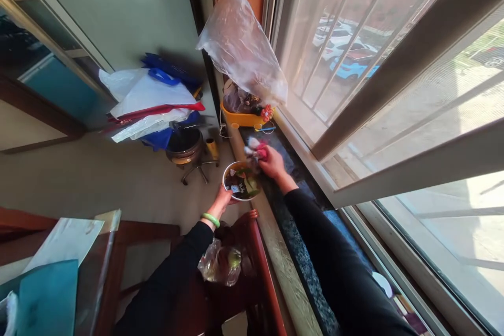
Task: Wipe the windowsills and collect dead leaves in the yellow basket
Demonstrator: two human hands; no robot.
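My left hand (pixel 223 198), with a green bangle on its wrist, grips the near-left rim of a round tub (pixel 241 198). Dark and green items and a small printed packet lie inside the tub. Over the dark stone windowsill (pixel 289 215), my right hand (pixel 273 161) is closed around a crumpled red and white cloth (pixel 256 149). The cloth is blurred and sits just above the tub's far-right edge.
A yellow toy-car-shaped container (pixel 244 118) stands farther along the sill beneath a clear plastic bag (pixel 246 42). Bags (pixel 153 97) are piled near a wheeled stool (pixel 187 147). A clear bag (pixel 221 265) rests on the reddish-brown chair (pixel 262 268). An open window frame (pixel 413 160) juts in from the right.
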